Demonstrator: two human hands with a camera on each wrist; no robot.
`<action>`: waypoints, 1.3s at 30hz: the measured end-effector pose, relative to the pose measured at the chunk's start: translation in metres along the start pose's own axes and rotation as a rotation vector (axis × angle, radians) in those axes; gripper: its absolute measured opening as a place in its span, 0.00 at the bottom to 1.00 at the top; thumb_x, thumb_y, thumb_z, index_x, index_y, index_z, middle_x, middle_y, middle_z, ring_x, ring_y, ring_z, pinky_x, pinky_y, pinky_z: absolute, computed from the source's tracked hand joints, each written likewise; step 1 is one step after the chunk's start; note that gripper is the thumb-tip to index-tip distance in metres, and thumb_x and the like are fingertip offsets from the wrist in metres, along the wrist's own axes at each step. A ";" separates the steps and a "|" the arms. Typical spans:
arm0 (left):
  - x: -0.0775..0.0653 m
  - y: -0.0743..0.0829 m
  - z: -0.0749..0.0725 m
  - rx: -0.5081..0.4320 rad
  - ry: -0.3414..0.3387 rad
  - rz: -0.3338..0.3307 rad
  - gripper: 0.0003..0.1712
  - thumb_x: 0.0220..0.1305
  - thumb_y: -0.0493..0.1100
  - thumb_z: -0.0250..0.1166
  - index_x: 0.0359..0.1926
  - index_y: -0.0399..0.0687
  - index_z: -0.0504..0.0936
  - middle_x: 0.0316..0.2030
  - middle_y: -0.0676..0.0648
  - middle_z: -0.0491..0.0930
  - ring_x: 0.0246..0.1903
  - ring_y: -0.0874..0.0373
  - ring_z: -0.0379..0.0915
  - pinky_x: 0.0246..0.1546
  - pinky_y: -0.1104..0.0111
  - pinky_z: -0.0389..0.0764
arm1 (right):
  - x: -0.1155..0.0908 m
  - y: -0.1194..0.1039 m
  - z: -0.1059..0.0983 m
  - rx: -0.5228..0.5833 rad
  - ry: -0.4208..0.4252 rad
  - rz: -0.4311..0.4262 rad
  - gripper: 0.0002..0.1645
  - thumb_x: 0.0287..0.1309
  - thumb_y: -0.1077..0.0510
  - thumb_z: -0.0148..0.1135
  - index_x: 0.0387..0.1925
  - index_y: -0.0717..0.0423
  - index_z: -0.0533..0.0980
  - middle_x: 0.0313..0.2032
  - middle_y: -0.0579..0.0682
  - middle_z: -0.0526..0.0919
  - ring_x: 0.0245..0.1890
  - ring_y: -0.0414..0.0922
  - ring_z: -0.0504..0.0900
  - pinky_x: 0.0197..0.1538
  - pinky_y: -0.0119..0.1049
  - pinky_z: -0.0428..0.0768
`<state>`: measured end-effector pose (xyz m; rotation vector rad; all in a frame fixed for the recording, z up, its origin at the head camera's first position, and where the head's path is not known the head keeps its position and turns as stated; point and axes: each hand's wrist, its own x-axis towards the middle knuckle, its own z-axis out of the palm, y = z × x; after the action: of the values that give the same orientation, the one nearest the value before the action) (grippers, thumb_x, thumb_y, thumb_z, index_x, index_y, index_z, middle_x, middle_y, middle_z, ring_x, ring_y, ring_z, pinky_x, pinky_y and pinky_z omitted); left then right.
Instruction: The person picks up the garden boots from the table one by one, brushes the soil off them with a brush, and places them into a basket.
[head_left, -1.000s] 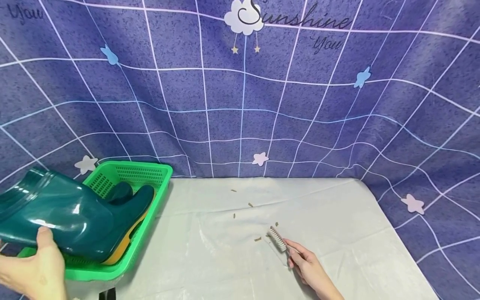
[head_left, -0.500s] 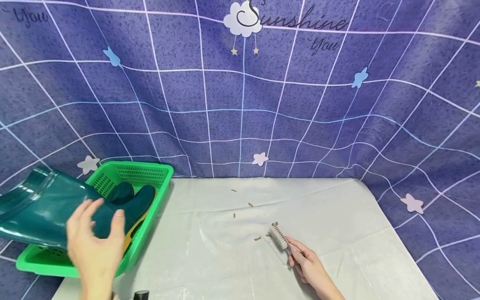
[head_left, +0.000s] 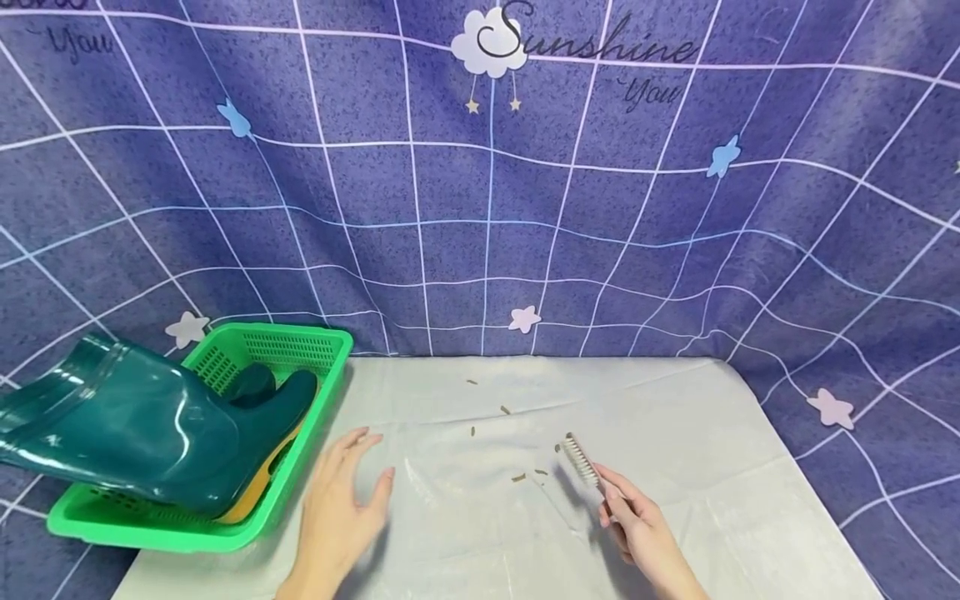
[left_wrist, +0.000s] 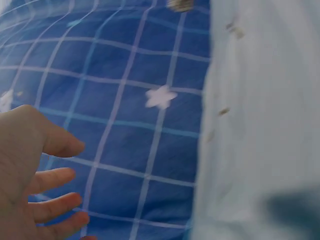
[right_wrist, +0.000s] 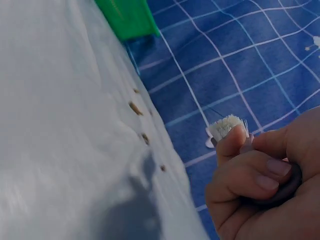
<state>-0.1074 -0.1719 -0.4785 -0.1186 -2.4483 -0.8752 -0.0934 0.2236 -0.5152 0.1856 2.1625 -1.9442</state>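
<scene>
In the head view my right hand (head_left: 641, 525) grips the handle of a small brush (head_left: 581, 461), its white bristles facing left above the table. The right wrist view shows the fingers curled round the handle, with the brush head (right_wrist: 226, 127) poking out past them. My left hand (head_left: 341, 504) holds nothing; its fingers are relaxed and spread over the table, just right of the basket. A dark green rubber boot (head_left: 161, 425) with a tan sole lies in the green basket (head_left: 341, 367), its shaft sticking out over the left side. Behind it another dark green boot (head_left: 251, 386) is partly hidden.
Several small brown bits of debris (head_left: 518, 477) lie scattered on the white-covered table (head_left: 450, 533). A purple-blue grid-patterned curtain (head_left: 450, 183) hangs behind and at both sides. The basket stands at the table's left edge.
My left hand has let go of the boot's shaft and moved right, out over the table. The brush in my right hand has shifted slightly right and up.
</scene>
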 end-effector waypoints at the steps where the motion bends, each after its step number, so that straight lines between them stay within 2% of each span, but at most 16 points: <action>1: -0.004 0.000 0.005 -0.002 -0.031 -0.004 0.27 0.58 0.39 0.78 0.60 0.46 0.86 0.66 0.42 0.80 0.64 0.39 0.75 0.60 0.38 0.77 | -0.002 -0.001 -0.002 0.001 0.032 -0.008 0.29 0.86 0.48 0.44 0.80 0.48 0.64 0.31 0.46 0.78 0.13 0.35 0.57 0.15 0.25 0.59; 5: -0.021 -0.001 0.023 -0.022 -0.136 -0.037 0.25 0.60 0.40 0.79 0.59 0.50 0.86 0.65 0.45 0.81 0.64 0.40 0.77 0.58 0.39 0.81 | -0.009 0.000 -0.014 -0.034 0.145 -0.070 0.28 0.87 0.50 0.41 0.79 0.53 0.64 0.30 0.45 0.79 0.12 0.35 0.60 0.13 0.29 0.63; 9: -0.033 -0.002 0.034 -0.027 -0.189 -0.075 0.24 0.61 0.41 0.78 0.59 0.51 0.87 0.64 0.46 0.82 0.64 0.41 0.78 0.60 0.40 0.81 | -0.015 0.008 -0.029 -0.134 0.229 -0.120 0.27 0.88 0.52 0.39 0.76 0.62 0.66 0.29 0.44 0.80 0.12 0.36 0.64 0.12 0.34 0.70; 12: -0.040 -0.004 0.039 -0.023 -0.197 -0.085 0.24 0.60 0.41 0.79 0.58 0.51 0.87 0.63 0.47 0.83 0.64 0.42 0.78 0.60 0.42 0.82 | -0.018 0.016 -0.041 -0.228 0.271 -0.055 0.27 0.88 0.50 0.38 0.72 0.63 0.68 0.29 0.44 0.82 0.14 0.38 0.69 0.14 0.36 0.73; 14: -0.043 -0.005 0.041 -0.015 -0.195 -0.084 0.24 0.59 0.40 0.79 0.57 0.51 0.88 0.63 0.47 0.83 0.64 0.43 0.79 0.60 0.43 0.82 | -0.020 0.021 -0.048 -0.294 0.297 0.033 0.28 0.88 0.47 0.37 0.68 0.63 0.71 0.28 0.44 0.84 0.15 0.40 0.73 0.17 0.36 0.77; 18: -0.045 -0.007 0.042 -0.008 -0.194 -0.088 0.24 0.59 0.40 0.79 0.57 0.52 0.87 0.62 0.47 0.83 0.63 0.43 0.79 0.60 0.43 0.82 | -0.024 0.030 -0.054 -0.433 0.351 0.158 0.29 0.86 0.44 0.38 0.53 0.64 0.76 0.23 0.44 0.84 0.17 0.43 0.77 0.21 0.36 0.77; 22: -0.045 -0.009 0.041 -0.009 -0.194 -0.092 0.24 0.59 0.40 0.79 0.57 0.51 0.88 0.62 0.47 0.83 0.63 0.42 0.79 0.59 0.42 0.82 | -0.025 0.037 -0.054 -0.528 0.426 0.200 0.29 0.84 0.42 0.40 0.41 0.61 0.77 0.18 0.43 0.83 0.18 0.44 0.74 0.24 0.36 0.71; 26: -0.045 -0.009 0.041 0.000 -0.180 -0.072 0.24 0.57 0.40 0.80 0.56 0.50 0.88 0.61 0.46 0.84 0.62 0.42 0.81 0.58 0.42 0.83 | -0.026 0.040 -0.052 -0.579 0.499 0.220 0.30 0.82 0.40 0.42 0.35 0.58 0.78 0.18 0.42 0.84 0.20 0.44 0.72 0.27 0.36 0.67; 32: -0.048 -0.010 0.042 0.018 -0.184 -0.057 0.24 0.56 0.40 0.80 0.55 0.50 0.88 0.60 0.48 0.85 0.59 0.44 0.83 0.55 0.45 0.85 | -0.024 0.042 -0.052 -0.661 0.551 0.225 0.27 0.76 0.41 0.52 0.32 0.58 0.80 0.17 0.42 0.80 0.19 0.45 0.77 0.27 0.36 0.69; 36: -0.048 -0.011 0.044 0.028 -0.200 -0.051 0.23 0.56 0.41 0.79 0.55 0.51 0.88 0.60 0.49 0.85 0.58 0.46 0.84 0.54 0.47 0.85 | -0.023 0.044 -0.057 -0.760 0.537 0.219 0.24 0.74 0.41 0.56 0.29 0.54 0.80 0.20 0.44 0.78 0.24 0.47 0.77 0.28 0.39 0.67; 39: -0.049 -0.014 0.046 0.034 -0.174 -0.017 0.26 0.54 0.40 0.81 0.56 0.50 0.88 0.58 0.49 0.86 0.56 0.47 0.85 0.53 0.49 0.86 | -0.019 0.046 -0.061 -0.784 0.497 0.195 0.24 0.73 0.38 0.59 0.29 0.51 0.81 0.21 0.44 0.78 0.24 0.46 0.76 0.28 0.39 0.67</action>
<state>-0.0899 -0.1500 -0.5408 -0.1687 -2.6274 -0.8622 -0.0685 0.2905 -0.5486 0.7525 2.8942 -0.8915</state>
